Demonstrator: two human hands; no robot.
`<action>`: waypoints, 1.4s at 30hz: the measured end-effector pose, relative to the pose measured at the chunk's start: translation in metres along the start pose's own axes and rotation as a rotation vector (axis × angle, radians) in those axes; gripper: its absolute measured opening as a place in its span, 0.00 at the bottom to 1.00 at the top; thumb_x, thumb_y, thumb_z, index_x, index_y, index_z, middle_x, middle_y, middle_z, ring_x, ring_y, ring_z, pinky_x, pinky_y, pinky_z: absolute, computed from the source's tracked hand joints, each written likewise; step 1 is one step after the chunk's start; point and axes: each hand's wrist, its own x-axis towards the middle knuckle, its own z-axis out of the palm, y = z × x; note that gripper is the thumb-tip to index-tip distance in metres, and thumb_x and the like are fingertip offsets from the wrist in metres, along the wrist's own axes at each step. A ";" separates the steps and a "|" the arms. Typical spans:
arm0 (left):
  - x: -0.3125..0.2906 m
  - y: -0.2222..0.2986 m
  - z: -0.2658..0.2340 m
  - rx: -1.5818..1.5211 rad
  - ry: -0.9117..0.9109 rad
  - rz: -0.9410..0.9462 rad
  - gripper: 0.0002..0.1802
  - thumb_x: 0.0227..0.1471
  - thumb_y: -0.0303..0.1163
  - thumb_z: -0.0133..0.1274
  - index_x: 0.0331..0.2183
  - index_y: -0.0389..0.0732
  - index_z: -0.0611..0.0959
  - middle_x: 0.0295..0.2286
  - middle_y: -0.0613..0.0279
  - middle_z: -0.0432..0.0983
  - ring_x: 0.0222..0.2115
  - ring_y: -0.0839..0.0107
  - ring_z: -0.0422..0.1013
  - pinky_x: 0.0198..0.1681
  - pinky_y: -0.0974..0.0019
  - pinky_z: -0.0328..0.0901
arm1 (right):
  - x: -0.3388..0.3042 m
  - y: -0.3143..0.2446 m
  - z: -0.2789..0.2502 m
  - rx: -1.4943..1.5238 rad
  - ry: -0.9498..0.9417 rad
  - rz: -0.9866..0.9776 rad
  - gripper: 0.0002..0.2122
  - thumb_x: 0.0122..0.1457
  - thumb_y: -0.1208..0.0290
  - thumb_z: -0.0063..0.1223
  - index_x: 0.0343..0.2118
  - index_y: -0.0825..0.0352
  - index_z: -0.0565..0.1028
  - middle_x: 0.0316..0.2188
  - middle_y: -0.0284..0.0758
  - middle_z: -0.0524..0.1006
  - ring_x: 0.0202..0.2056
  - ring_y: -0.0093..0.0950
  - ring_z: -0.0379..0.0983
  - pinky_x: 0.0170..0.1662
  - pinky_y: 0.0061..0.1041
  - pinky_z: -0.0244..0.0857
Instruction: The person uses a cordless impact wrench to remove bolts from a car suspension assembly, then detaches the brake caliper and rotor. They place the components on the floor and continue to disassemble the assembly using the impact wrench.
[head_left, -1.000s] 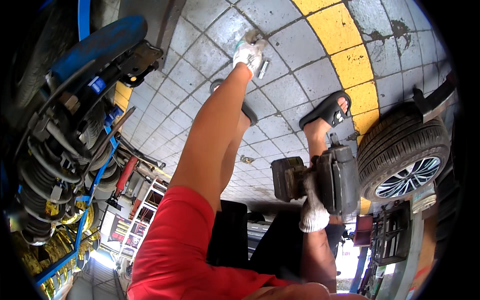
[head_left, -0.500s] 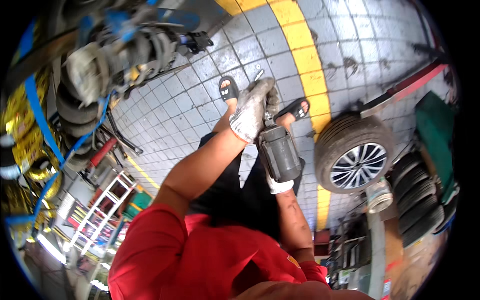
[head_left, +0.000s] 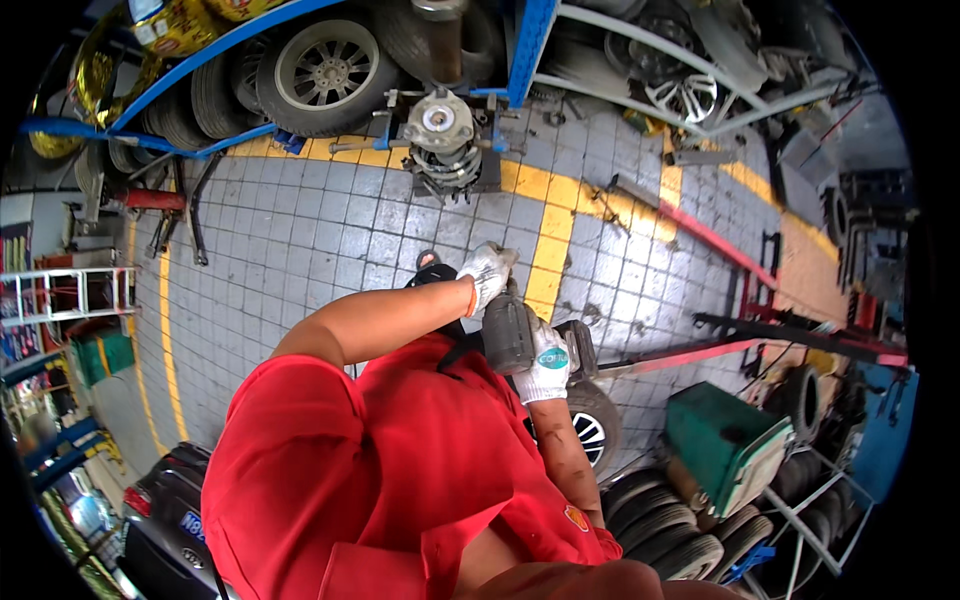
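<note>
A dark cordless impact wrench is held in front of my chest, its nose pointing away from me. My right hand, in a white knit glove, is closed around its handle, and the battery block sticks out beyond the wrist. My left hand, in a soiled white glove, is closed just ahead of the wrench's nose. Its curled fingers hide whatever they grip. Farther ahead, a strut assembly with a round top mount stands upright in a blue-armed stand.
A blue rack holds wheels, including an alloy wheel. Red lift arms stretch along the right floor. A wheel lies beside my right forearm. Stacked tyres and a green box sit lower right; a dark car, lower left.
My view has swung, bringing the strut stand and rack into sight ahead. Both hands still hold up the wrench, now closer to my chest.
</note>
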 end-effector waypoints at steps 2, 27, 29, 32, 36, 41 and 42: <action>0.004 0.003 -0.016 -0.003 -0.041 -0.020 0.17 0.60 0.37 0.56 0.41 0.33 0.74 0.24 0.56 0.72 0.17 0.66 0.69 0.20 0.59 0.69 | 0.018 -0.026 -0.011 -0.122 -0.085 -0.003 0.27 0.56 0.57 0.58 0.57 0.66 0.74 0.44 0.46 0.81 0.44 0.46 0.78 0.50 0.41 0.71; 0.009 0.284 -0.083 -1.364 0.208 0.429 0.11 0.63 0.29 0.50 0.47 0.44 0.77 0.36 0.59 0.76 0.37 0.62 0.77 0.43 0.54 0.77 | 0.283 -0.028 -0.007 0.237 0.031 -0.434 0.14 0.58 0.66 0.65 0.46 0.63 0.80 0.40 0.39 0.81 0.43 0.38 0.77 0.47 0.37 0.72; 0.033 0.270 -0.086 -1.333 0.286 0.449 0.12 0.63 0.32 0.50 0.48 0.44 0.77 0.36 0.58 0.76 0.36 0.61 0.77 0.40 0.54 0.78 | 0.300 -0.022 -0.011 0.405 -0.028 -0.399 0.14 0.58 0.67 0.65 0.45 0.63 0.80 0.38 0.38 0.82 0.41 0.38 0.78 0.46 0.37 0.72; 0.058 0.254 -0.074 -1.265 0.392 0.423 0.15 0.63 0.35 0.50 0.50 0.42 0.77 0.37 0.57 0.77 0.35 0.60 0.78 0.36 0.54 0.78 | 0.320 0.020 0.013 0.786 -0.200 -0.242 0.13 0.59 0.71 0.63 0.47 0.65 0.79 0.39 0.38 0.83 0.42 0.36 0.80 0.46 0.34 0.74; 0.095 0.219 -0.071 -1.169 0.510 0.364 0.20 0.63 0.35 0.51 0.50 0.30 0.76 0.37 0.48 0.80 0.32 0.56 0.80 0.33 0.52 0.79 | 0.338 0.103 0.037 1.214 -0.693 0.076 0.24 0.73 0.59 0.35 0.66 0.66 0.65 0.61 0.45 0.72 0.60 0.41 0.71 0.64 0.42 0.67; 0.117 0.193 -0.071 -1.119 0.502 0.165 0.12 0.59 0.30 0.53 0.43 0.36 0.83 0.32 0.57 0.82 0.28 0.66 0.78 0.33 0.63 0.74 | 0.348 0.083 -0.006 1.619 -0.698 0.577 0.22 0.73 0.64 0.33 0.64 0.69 0.67 0.58 0.44 0.75 0.57 0.39 0.74 0.61 0.40 0.71; 0.123 0.182 -0.073 -1.069 0.505 0.145 0.12 0.59 0.30 0.53 0.43 0.36 0.84 0.32 0.57 0.82 0.27 0.66 0.78 0.32 0.63 0.73 | 0.355 0.083 -0.008 1.348 -0.761 0.366 0.20 0.73 0.66 0.34 0.62 0.69 0.69 0.57 0.43 0.76 0.56 0.38 0.74 0.60 0.38 0.71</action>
